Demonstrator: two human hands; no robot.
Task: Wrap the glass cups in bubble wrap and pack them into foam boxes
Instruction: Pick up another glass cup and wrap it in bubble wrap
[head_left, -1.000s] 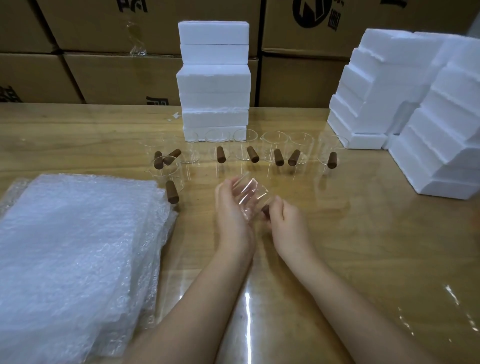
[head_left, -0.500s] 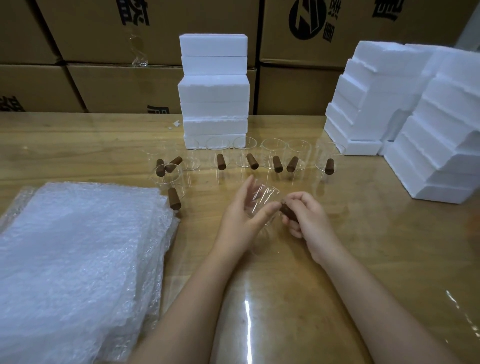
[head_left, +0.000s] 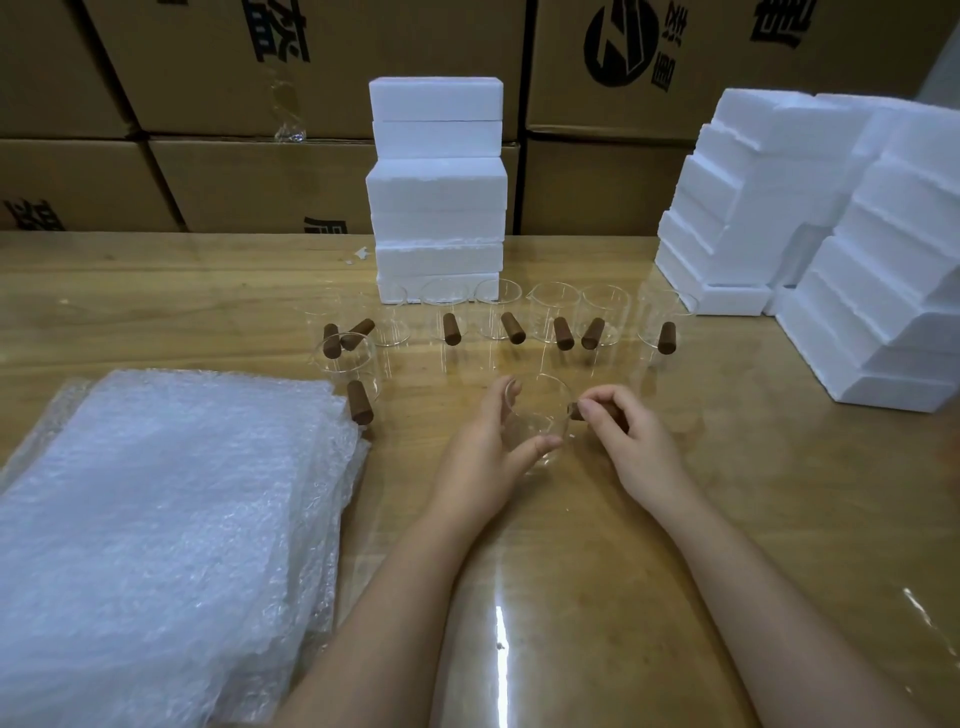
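The left hand (head_left: 480, 457) curls its fingers round an upright glass cup (head_left: 543, 408), while the right hand (head_left: 636, 447) pinches its brown handle (head_left: 576, 414).

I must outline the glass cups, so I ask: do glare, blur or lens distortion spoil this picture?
Head view: white glare streaks on the glossy table low in frame; the wide lens tilts the foam boxes at the frame edge; the glass cup in the left hand shows only faint edges; little blur.

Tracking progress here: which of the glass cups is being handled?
The glass cup nearest the camera: the left hand holds its body, the right hand pinches its brown handle. The other cups stand untouched farther back.
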